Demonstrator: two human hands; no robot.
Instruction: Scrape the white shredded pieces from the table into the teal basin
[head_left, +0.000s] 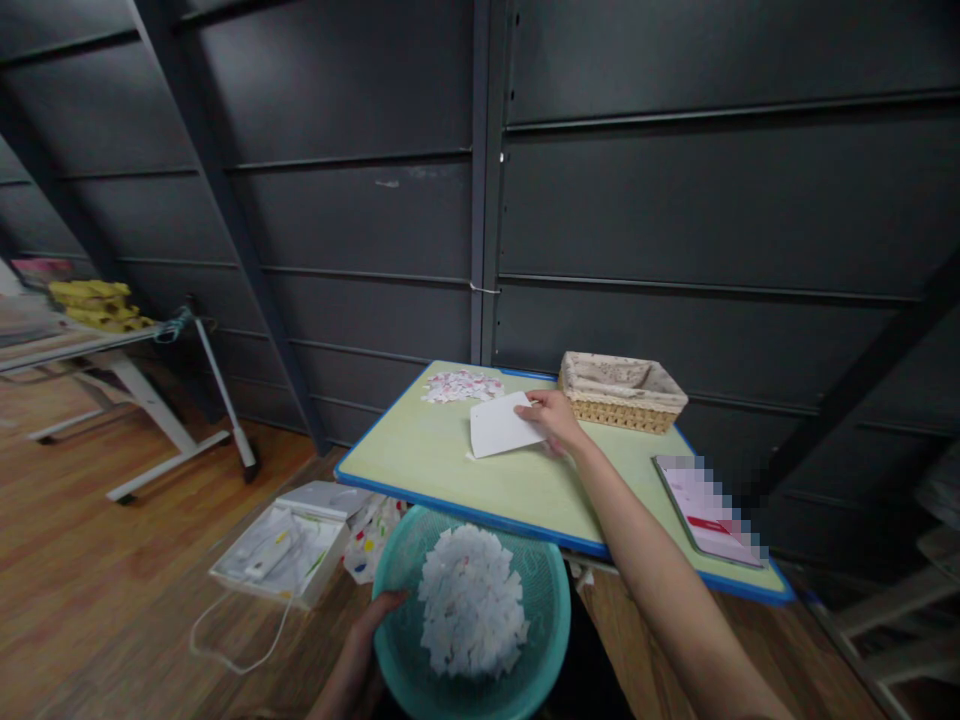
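My left hand [377,622] grips the left rim of a teal plastic basket [551,625], its thumb inside the rim. A heap of small white paper scraps [472,600] lies in the basket. Over the table, my right hand [553,418] holds a white card [501,424] by its right edge, the thumb on top and the other fingers partly hidden. Behind the card, a pile of paper scraps with pink marks [461,385] rests on the light green tabletop [420,450].
A lined wicker basket [622,392] stands at the back right of the table. A tablet-like device [709,510] lies at the right. On the floor are an open white box [281,545] with a cable and a dotted bag [373,535]. Dark metal panels [360,220] rise behind.
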